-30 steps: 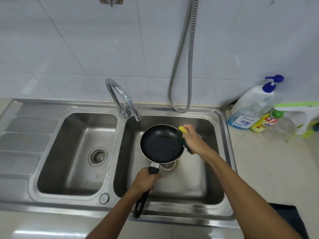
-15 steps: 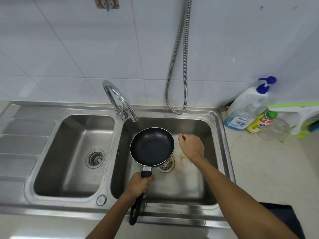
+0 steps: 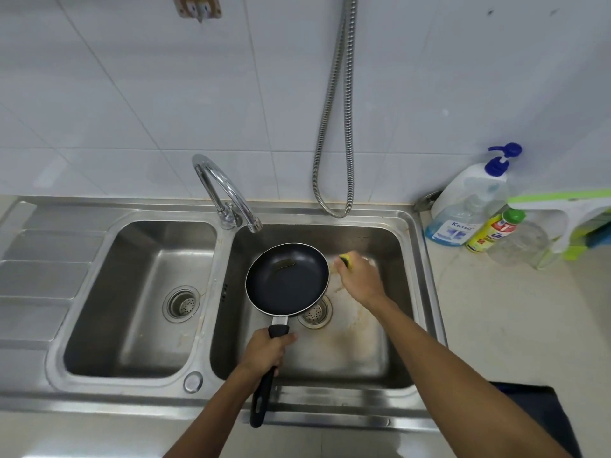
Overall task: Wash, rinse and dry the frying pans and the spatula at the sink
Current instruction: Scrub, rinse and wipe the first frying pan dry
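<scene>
Firstly, slip risk: the left hand (image 3: 264, 352) alone carries the frying pan (image 3: 287, 279), wrapped round its handle (image 3: 261, 401). If palm or handle is wet or soapy, the pan could twist or drop onto the basin floor.
Knock risk: the pan's far rim sits just in front of and below the tap (image 3: 228, 193) spout, so a careless lift could strike it.
Missed dirt: an oily smear (image 3: 284, 264) lies on the side of the pan's inner face nearest the tap. The sponge (image 3: 345, 261) is off the pan, so that patch looks unwashed.
Re-soiling: brownish stains (image 3: 350, 312) mark the basin floor in front of and right of the tap. A pan set down there could pick them up.
Pan's look: small and round, dark non-stick inside with a thin pale rim, a silver neck and a long black handle with a hanging hole. It is held inner face up and roughly level.
Pan's place: over the right basin of the sink (image 3: 330, 414), in front of the tap, partly covering the drain (image 3: 314, 314). It appears held clear of the floor.
Left hand: clamped round the handle close to the pan.
Right hand (image 3: 360, 279): curled round the yellow-and-green sponge, right of the tap and just beside the pan's rim. Whether the sponge touches the basin I cannot tell.
Water: none seen running from the tap.
Other pans, spatula: not in view.
</scene>
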### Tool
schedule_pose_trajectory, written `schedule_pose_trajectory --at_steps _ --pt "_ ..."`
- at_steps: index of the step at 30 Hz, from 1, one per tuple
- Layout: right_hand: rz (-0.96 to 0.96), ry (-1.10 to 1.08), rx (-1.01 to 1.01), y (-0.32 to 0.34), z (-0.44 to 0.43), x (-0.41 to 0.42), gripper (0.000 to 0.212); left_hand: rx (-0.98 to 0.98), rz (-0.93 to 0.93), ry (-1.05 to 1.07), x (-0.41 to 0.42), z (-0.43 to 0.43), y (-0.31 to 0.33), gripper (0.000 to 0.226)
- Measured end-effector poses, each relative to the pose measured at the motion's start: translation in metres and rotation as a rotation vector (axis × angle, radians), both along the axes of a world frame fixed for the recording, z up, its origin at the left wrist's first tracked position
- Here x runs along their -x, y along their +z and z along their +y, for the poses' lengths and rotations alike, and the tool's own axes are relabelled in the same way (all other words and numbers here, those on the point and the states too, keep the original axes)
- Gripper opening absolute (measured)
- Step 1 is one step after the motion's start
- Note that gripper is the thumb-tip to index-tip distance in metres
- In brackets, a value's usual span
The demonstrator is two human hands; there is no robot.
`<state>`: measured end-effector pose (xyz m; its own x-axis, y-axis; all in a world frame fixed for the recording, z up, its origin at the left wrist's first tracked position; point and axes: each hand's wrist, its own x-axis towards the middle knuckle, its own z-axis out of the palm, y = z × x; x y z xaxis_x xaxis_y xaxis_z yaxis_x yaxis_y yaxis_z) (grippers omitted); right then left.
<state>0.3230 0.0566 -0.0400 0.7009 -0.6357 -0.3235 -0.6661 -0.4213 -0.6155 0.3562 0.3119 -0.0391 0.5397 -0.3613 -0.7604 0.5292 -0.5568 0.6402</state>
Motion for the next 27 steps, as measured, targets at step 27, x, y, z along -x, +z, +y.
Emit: schedule_pose_trajectory --at_steps 27 --pt "0.174 -0.106 0.570 0.015 -0.110 0.119 0.061 0.015 -0.060 0.130 0.060 -0.074 -0.003 0.028"
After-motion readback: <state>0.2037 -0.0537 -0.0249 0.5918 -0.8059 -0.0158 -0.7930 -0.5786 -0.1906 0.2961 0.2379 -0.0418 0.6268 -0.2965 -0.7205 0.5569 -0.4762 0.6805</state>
